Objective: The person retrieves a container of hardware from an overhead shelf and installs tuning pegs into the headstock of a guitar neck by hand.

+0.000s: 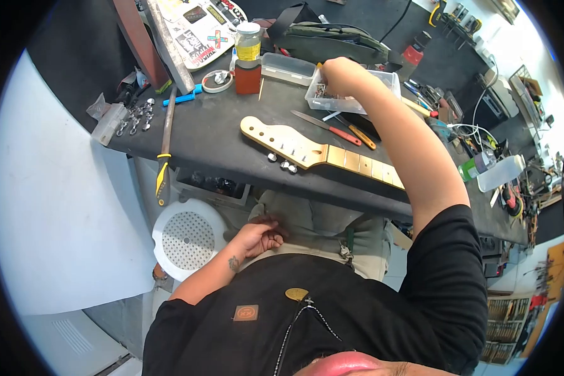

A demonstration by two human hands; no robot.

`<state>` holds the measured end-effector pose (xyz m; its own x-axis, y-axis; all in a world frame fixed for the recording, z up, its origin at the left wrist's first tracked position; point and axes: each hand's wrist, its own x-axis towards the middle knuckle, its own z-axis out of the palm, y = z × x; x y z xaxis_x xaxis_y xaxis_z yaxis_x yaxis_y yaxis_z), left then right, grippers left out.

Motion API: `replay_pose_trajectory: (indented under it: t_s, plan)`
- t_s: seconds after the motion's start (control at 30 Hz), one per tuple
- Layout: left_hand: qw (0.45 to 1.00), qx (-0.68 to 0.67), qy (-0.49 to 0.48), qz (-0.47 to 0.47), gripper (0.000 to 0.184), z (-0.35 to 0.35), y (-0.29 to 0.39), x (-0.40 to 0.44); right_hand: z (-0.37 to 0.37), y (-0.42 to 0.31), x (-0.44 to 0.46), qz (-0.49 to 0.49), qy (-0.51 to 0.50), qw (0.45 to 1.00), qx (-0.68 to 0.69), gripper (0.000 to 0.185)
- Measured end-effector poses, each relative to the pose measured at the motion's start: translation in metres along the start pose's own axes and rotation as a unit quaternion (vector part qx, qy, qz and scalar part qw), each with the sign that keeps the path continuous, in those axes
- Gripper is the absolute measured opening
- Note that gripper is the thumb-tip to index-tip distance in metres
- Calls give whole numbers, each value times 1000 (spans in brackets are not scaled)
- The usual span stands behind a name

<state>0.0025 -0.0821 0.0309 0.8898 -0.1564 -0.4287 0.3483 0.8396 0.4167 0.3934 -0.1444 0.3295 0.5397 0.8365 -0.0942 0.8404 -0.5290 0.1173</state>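
My right hand (343,75) reaches over a clear plastic box (388,81) on the bench. Its fingers point down into the box among small metal parts (323,91) and are mostly hidden. Down at my lap, my left hand (260,238) rests with loosely curled fingers, thumb apart, and nothing visible in it. Between my body and the box lies a guitar neck (344,159), its headstock toward the left. Several tuners (284,165) show along the headstock's lower edge. Beyond the neck are a red-handled file (338,132) and an orange-handled tool (362,138).
A long screwdriver (163,178) juts over the bench's front edge. Loose tuners (135,118), a tape roll (217,81), a lidded jar (248,42) and a green bag (332,41) stand or lie around. A white perforated stool (188,241) is below left.
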Motion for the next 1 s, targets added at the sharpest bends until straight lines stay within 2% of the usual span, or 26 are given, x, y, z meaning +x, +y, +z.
replay_pose_trajectory:
  t_s: [0.1, 0.2, 0.23, 0.27, 0.3, 0.33, 0.4, 0.47, 0.53, 0.6, 0.67, 0.73, 0.87, 0.9, 1.0]
  plan:
    - [1000, -2, -4, -14, 28, 5, 4, -1, -9, 20, -8, 13, 79, 988, 134, 28]
    - [999, 41, -15, -12, 32, 8, 5, -1, -20, 39, -26, 52, 115, 941, 315, 32]
    - [992, 125, -17, -23, 34, 11, 7, 1, -18, 41, -33, 24, 157, 912, 379, 16]
    - [978, 207, -18, -33, 35, 26, 10, -2, -20, 38, -46, 7, 177, 895, 410, 16]
    - [957, 286, -19, -43, 37, 42, 13, -7, -24, 29, -64, -9, 196, 876, 440, 15]
    - [921, 383, -68, 15, 38, 68, 21, -18, -27, 18, -81, -26, 212, 856, 470, 15]
    - [809, 552, -158, 125, 42, 130, 53, -44, -27, -10, -113, -44, 250, 844, 472, 13]
    - [859, 440, -156, 208, 41, 163, 78, -51, -17, -43, -139, -46, 290, 839, 459, 13]
    - [891, 315, -92, 314, 37, 181, 104, -39, 3, -68, -146, -141, 430, 824, 342, 21]
    - [880, 235, -8, 412, 32, 209, 124, -26, 17, -95, -151, -151, 500, 798, 301, 20]
    - [870, 218, -12, 442, 32, 215, 132, -15, 30, -110, -150, -162, 534, 789, 257, 33]
    - [865, 215, -33, 452, 35, 211, 133, -3, 38, -117, -151, -164, 514, 797, 272, 36]
    - [881, 164, -29, 443, 24, 194, 135, 3, 50, -118, -148, -173, 487, 789, 332, 37]
    - [884, 149, -46, 440, 22, 189, 138, 3, 47, -122, -151, -156, 460, 776, 403, 25]
    - [886, 168, -15, 432, 21, 179, 143, 0, 46, -118, -142, -63, 364, 794, 482, 19]
